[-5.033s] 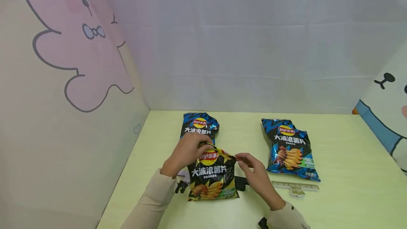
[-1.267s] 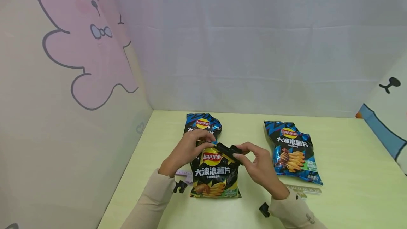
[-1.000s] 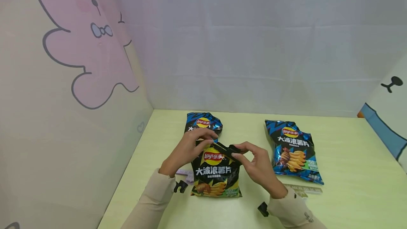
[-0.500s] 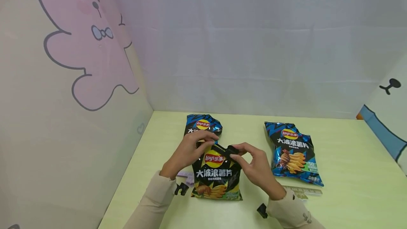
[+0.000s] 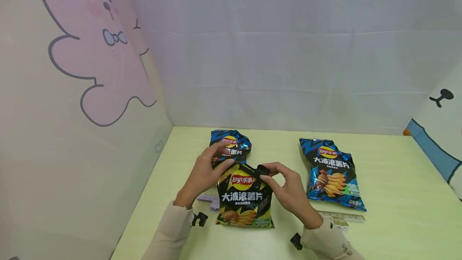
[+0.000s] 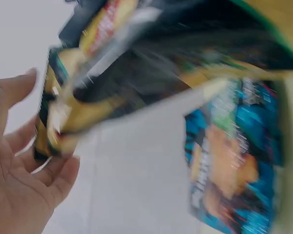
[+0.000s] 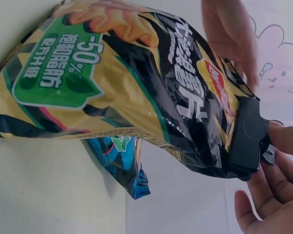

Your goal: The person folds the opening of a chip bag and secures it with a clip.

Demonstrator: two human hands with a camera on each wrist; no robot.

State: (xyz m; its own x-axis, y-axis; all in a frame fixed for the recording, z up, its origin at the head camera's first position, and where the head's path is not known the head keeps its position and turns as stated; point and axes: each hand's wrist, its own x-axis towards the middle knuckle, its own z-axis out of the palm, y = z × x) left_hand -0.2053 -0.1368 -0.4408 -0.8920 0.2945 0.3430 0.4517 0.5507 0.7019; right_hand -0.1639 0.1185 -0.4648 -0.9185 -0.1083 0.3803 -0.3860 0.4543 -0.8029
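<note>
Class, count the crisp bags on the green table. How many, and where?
3. A yellow-black bag between both hands, a blue bag behind it, and another blue bag to the right. None seems hidden.

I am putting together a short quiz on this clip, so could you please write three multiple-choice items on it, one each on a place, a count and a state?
1. Where is the black clip?
A. on the top edge of the black-and-yellow chip bag
B. under the ruler
C. on the far right bag

2. How many chip bags are on the table?
A. one
B. three
C. five

3. What is the right hand doing?
A. lying flat on the table
B. pinching the clip
C. lifting a blue bag

Key: 1 A, the clip sits across that bag's top; 2 B, one black-and-yellow and two blue bags; 3 B, its fingertips close on the clip.
</note>
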